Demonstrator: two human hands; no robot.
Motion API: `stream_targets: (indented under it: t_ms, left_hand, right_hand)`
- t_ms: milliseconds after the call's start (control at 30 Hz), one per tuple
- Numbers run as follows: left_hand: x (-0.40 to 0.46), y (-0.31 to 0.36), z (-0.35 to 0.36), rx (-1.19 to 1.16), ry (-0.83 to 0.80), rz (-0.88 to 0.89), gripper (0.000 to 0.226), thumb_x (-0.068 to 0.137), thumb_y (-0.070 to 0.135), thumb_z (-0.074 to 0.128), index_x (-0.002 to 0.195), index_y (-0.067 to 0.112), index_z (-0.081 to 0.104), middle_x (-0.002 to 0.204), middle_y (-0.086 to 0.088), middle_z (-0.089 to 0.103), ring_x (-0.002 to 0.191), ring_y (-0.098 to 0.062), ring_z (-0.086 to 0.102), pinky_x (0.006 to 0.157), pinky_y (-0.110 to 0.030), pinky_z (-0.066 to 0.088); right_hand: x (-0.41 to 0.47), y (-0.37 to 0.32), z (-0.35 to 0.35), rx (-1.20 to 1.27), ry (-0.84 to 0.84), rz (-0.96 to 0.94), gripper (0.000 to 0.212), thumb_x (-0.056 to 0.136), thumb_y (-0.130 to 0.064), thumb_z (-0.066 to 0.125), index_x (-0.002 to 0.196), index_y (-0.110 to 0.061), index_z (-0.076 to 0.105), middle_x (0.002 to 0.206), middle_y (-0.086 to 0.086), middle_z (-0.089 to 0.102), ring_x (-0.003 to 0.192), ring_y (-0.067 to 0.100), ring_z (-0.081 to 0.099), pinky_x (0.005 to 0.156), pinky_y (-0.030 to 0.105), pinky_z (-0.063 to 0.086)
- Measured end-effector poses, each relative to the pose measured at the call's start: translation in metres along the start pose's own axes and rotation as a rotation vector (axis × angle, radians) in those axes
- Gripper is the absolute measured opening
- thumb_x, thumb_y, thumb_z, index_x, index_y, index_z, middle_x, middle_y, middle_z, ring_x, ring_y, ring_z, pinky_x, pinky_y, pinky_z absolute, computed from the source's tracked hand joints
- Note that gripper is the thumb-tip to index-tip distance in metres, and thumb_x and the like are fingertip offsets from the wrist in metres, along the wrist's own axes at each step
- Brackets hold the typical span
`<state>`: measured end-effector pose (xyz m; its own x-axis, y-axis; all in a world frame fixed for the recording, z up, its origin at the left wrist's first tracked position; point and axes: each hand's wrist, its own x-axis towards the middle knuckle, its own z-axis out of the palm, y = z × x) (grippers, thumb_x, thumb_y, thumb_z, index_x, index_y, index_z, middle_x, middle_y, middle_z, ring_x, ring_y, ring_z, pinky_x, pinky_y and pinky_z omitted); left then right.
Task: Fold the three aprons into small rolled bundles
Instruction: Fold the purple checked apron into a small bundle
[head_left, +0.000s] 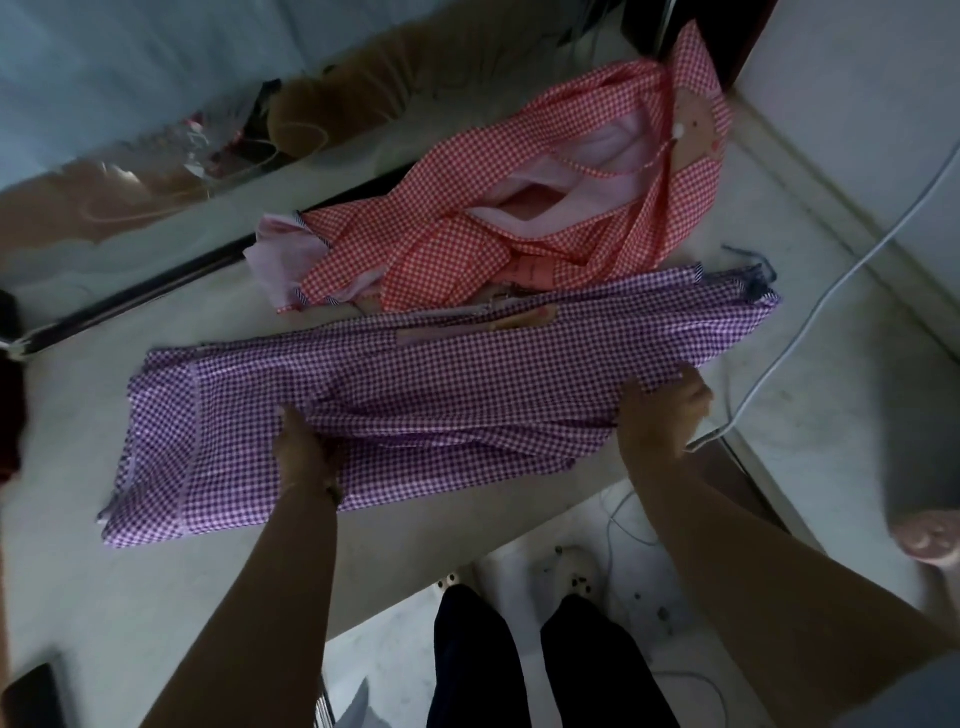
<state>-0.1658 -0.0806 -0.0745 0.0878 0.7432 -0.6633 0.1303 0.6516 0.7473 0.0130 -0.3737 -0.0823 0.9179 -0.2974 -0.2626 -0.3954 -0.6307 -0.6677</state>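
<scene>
Left hand (306, 457) gripping a bunched fold of purple-and-white checked cotton apron (415, 395), fingers tucked into the cloth near its lower middle. Right hand (662, 413) curled round the same apron's right edge, pinching the fabric. Apron spread lengthwise across a pale stone-like tabletop (104, 597), partly folded, left end flat, right end rumpled. Just behind it, touching its far edge, a crumpled red-and-white checked apron with pale pink lining (519, 218). White cable (831, 291) trailing down the right side of the tabletop. Below, dark trouser legs (519, 665) over a light floor.
</scene>
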Motion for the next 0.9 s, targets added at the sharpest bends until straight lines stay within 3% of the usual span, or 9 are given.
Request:
stream_targets:
  t_ms: [100,167,300,467,567,634,701,801,901]
  left_hand:
    - [0.000,0.002,0.008,0.329,0.029,0.113,0.076,0.080,0.072,0.047,0.129,0.015,0.047,0.122,-0.006,0.056,0.109,-0.030,0.056,0.094,-0.048,0.048]
    - [0.010,-0.002,0.008,0.451,0.008,0.089,0.081,0.073,0.060,0.065,0.133,0.011,0.040,0.127,-0.012,0.053,0.114,-0.033,0.054,0.096,-0.052,0.047]
    - [0.019,0.002,0.007,0.516,-0.014,0.176,0.042,0.077,0.024,0.070,0.113,0.006,0.058,0.112,-0.012,0.062,0.104,-0.031,0.059,0.089,-0.041,0.050]
    - [0.011,0.010,0.006,0.658,0.124,0.333,0.047,0.085,0.015,0.063,0.128,0.004,0.049,0.129,-0.014,0.052,0.118,-0.029,0.049,0.093,-0.032,0.039]
    - [-0.003,0.008,0.017,0.917,0.293,0.630,0.055,0.080,0.013,0.061,0.132,0.010,0.044,0.138,-0.019,0.041,0.126,-0.038,0.038,0.101,-0.046,0.034]
    - [-0.009,-0.005,0.036,1.127,0.078,1.123,0.052,0.078,0.021,0.061,0.128,0.015,0.048,0.136,-0.017,0.046,0.124,-0.038,0.041,0.100,-0.053,0.035]
    - [-0.023,-0.029,0.059,1.396,-0.309,1.415,0.052,0.083,0.041,0.053,0.132,0.024,0.046,0.139,-0.010,0.047,0.128,-0.036,0.040,0.104,-0.060,0.028]
    - [-0.025,-0.067,0.074,1.779,-0.631,1.328,0.063,0.086,0.064,0.031,0.142,0.035,0.038,0.151,0.000,0.037,0.139,-0.039,0.028,0.104,-0.070,0.013]
    - [0.005,-0.069,0.065,1.872,-0.569,1.125,0.071,0.084,0.069,0.016,0.148,0.039,0.020,0.158,0.002,0.017,0.144,-0.041,0.010,0.107,-0.069,0.003]
  right_hand:
    - [-0.011,0.001,0.008,-0.255,-0.016,-0.627,0.028,0.087,-0.030,0.051,0.101,-0.008,0.060,0.107,0.013,0.060,0.100,0.033,0.054,0.088,0.047,0.047]
    - [-0.018,0.002,0.016,-0.366,-0.169,-0.808,0.039,0.090,-0.042,0.039,0.086,-0.011,0.063,0.088,0.006,0.065,0.087,0.030,0.060,0.084,0.045,0.047]
    - [-0.024,0.013,0.026,-0.521,-0.391,-0.823,0.057,0.090,-0.054,0.029,0.096,-0.013,0.068,0.104,0.007,0.068,0.100,0.028,0.062,0.096,0.047,0.043]
    - [-0.018,0.017,0.034,-0.444,-0.502,-0.419,0.081,0.088,-0.064,0.020,0.125,-0.002,0.055,0.143,0.011,0.043,0.130,0.031,0.040,0.110,0.048,0.035]
    - [-0.021,0.011,0.037,-0.558,-0.394,-0.550,0.048,0.095,-0.044,0.040,0.124,-0.010,0.058,0.149,0.009,0.034,0.138,0.033,0.027,0.112,0.053,0.026]
    - [-0.027,0.003,0.041,-0.592,-0.364,-0.699,0.045,0.092,-0.035,0.050,0.133,-0.016,0.050,0.151,0.008,0.033,0.140,0.034,0.026,0.112,0.056,0.020]
    - [-0.038,-0.004,0.049,-0.589,-0.397,-0.859,0.050,0.089,-0.039,0.049,0.136,-0.021,0.048,0.147,0.007,0.041,0.136,0.035,0.036,0.107,0.063,0.025]
    - [-0.050,-0.009,0.065,-0.685,-0.547,-0.940,0.058,0.085,-0.055,0.035,0.127,-0.023,0.059,0.135,0.002,0.056,0.126,0.032,0.050,0.093,0.068,0.039]
    - [-0.033,-0.005,0.072,-0.851,-0.604,-0.877,0.068,0.086,-0.060,0.014,0.141,-0.031,0.042,0.151,0.000,0.037,0.139,0.031,0.033,0.102,0.073,0.022]
